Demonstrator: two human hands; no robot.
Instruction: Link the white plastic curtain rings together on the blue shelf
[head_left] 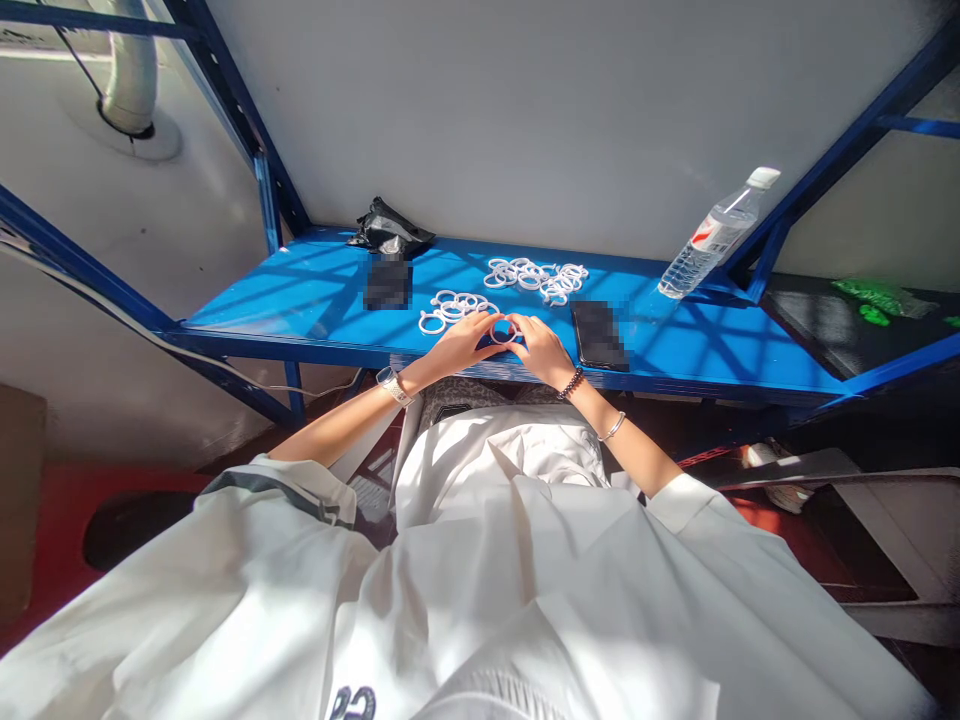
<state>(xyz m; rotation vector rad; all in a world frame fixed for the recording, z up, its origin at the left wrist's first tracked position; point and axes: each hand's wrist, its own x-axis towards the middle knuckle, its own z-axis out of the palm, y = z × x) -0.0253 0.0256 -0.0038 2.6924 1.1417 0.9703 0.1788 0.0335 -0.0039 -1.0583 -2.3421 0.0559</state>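
Between my two hands is a white ring (504,334), held above the front edge of a blue shelf. My left hand (474,343) grips its left side with thumb and fingers. On the opposite side, my right hand (538,346) has its fingers and thumb closed on the same ring. Just beyond my left hand lies a pile of white rings (450,308). Farther back sits a second pile of white rings (529,273), some overlapping. A dark phone (598,335) lies right of my right hand.
A clear water bottle (709,240) with a white cap stands at the shelf's right. Crumpled black plastic (390,228) lies at the back left, behind a blurred dark item (388,284). Blue metal posts (255,140) flank the blue shelf (292,300), with a wall behind.
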